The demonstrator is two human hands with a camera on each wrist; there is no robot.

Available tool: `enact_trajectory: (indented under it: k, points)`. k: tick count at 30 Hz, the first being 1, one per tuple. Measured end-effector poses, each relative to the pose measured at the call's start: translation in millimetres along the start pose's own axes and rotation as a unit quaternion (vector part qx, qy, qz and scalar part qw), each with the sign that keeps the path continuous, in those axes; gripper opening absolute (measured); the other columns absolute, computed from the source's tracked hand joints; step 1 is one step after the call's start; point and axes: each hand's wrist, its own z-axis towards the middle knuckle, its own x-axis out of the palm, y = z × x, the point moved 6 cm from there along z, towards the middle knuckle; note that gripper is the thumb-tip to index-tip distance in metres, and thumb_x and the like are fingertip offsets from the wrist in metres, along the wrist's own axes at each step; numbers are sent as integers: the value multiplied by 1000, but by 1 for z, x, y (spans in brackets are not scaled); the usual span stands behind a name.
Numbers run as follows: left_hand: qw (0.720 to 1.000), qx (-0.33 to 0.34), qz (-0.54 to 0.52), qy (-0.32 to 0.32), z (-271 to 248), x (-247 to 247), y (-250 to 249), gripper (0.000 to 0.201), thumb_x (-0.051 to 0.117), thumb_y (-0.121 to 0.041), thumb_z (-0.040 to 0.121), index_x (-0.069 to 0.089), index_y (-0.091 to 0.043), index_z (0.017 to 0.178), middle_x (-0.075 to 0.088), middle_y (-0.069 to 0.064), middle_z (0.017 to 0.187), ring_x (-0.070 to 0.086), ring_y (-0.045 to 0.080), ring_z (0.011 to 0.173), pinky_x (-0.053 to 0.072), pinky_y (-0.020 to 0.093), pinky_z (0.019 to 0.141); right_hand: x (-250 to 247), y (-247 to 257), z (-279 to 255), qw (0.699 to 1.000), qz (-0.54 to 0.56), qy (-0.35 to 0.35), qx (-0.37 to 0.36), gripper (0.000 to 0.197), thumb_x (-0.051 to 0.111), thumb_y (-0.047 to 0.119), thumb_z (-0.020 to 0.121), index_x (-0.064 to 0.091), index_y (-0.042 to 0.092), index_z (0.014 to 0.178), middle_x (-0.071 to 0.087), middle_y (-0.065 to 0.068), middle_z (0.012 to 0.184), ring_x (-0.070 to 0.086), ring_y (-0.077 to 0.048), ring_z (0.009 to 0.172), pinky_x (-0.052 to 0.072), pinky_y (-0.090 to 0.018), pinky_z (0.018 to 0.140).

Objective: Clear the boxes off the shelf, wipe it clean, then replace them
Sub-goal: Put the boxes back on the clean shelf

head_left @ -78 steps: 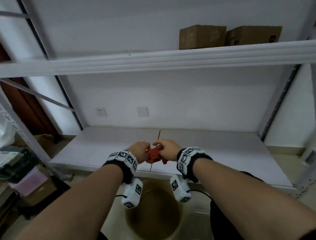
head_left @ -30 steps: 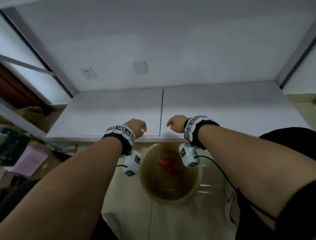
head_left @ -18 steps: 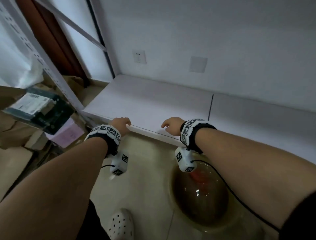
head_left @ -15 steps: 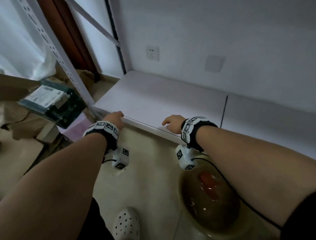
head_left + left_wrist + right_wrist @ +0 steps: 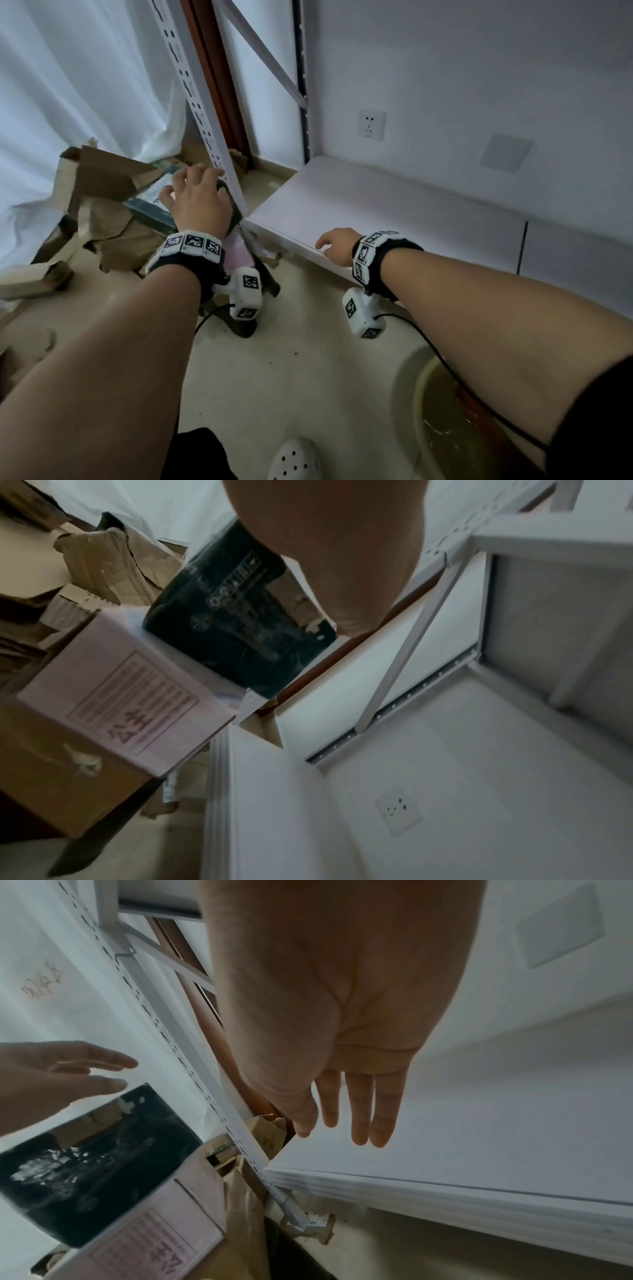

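Since the earlier frames the red cloth has left both hands and now lies in the basin (image 5: 445,428) of murky water at five o'clock; the view has swung left, and the left hand has gone from the shelf's front lip out to the boxes on the floor.

The left hand (image 5: 198,202) has its fingers spread and straight above the dark green box (image 5: 236,631), not yet closed on it; whether they touch it I cannot tell. That box lies on top of a bigger cardboard box with a pink label (image 5: 120,710), both standing on the floor at about ten o'clock, just beside the white slotted upright (image 5: 198,113) of the rack.

The right hand (image 5: 337,245) holds nothing: its fingers (image 5: 359,1112) are straight and close together, reaching over the front edge of the bare white shelf (image 5: 394,219), probably to steady the body during the lean leftward.

With the shelf empty and the cloth set down in the water, wiping looks done and replacing the boxes seems to be starting. Torn brown cardboard (image 5: 102,192) is piled at nine o'clock.
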Motion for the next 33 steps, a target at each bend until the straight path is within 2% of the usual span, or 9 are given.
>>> enact_trajectory:
  k: [5,9,13,15,19,24,27,29,33]
  points:
    - [979,-160,-11,128,1,7,39,62,43,-52,90,27,-29,146,6,-1,159,-2,36,145,2,59,115,-6,14,-1,1000,-9,1,0,40,42,10,96,50,16,135,44,-6,144,42,-23,131,33,-27,105]
    - [961,-215,-36,171,-4,13,49,75,50,-60,85,21,-33,148,-12,7,159,-10,48,142,0,62,114,-12,20,-4,1000,-17,-2,-1,41,41,10,96,48,16,136,42,-5,145,41,-22,132,32,-25,105]
    - [948,-226,-62,216,-6,18,55,76,56,-54,85,18,-35,148,-20,8,157,7,54,139,14,60,115,-17,22,-3,1000,-10,-26,-4,41,40,8,96,51,17,134,43,-4,144,40,-20,132,31,-24,105]
    - [947,-212,-74,230,-7,19,53,77,56,-48,86,15,-35,150,-19,7,157,20,50,138,22,56,114,-18,24,-2,1000,-3,-28,-4,40,40,9,96,51,17,134,43,-4,144,41,-21,132,31,-24,105]
    - [958,-169,-64,224,-12,14,38,66,49,-45,91,20,-31,149,-10,4,159,29,43,137,26,52,113,-22,31,3,999,0,-32,-11,40,39,11,97,50,18,134,44,-5,143,42,-23,130,33,-26,104]
    - [952,-149,-70,260,-13,16,36,66,18,-66,79,29,-42,140,1,-10,158,-5,35,146,4,69,109,-25,44,8,998,14,-50,-25,39,39,12,97,49,17,135,44,-6,143,42,-23,130,33,-28,105]
    - [948,-237,-141,158,-14,4,51,60,37,-55,90,23,-35,145,-10,-7,158,0,40,145,5,61,114,-25,52,9,998,17,-52,-36,40,39,11,97,48,17,135,45,-7,142,43,-23,130,33,-28,104]
    - [920,-313,-202,122,-23,2,65,70,48,-48,91,13,-29,149,-10,4,159,9,42,143,13,53,117,-25,53,8,998,17,-53,-37,39,40,12,97,48,17,135,45,-7,142,43,-23,130,34,-27,104]
    - [774,-485,-381,142,-38,30,87,102,60,-58,79,-6,-28,151,9,13,158,22,42,140,27,56,111,-24,49,7,998,12,-54,-32,39,40,11,97,49,16,135,45,-6,142,42,-23,130,32,-28,105]
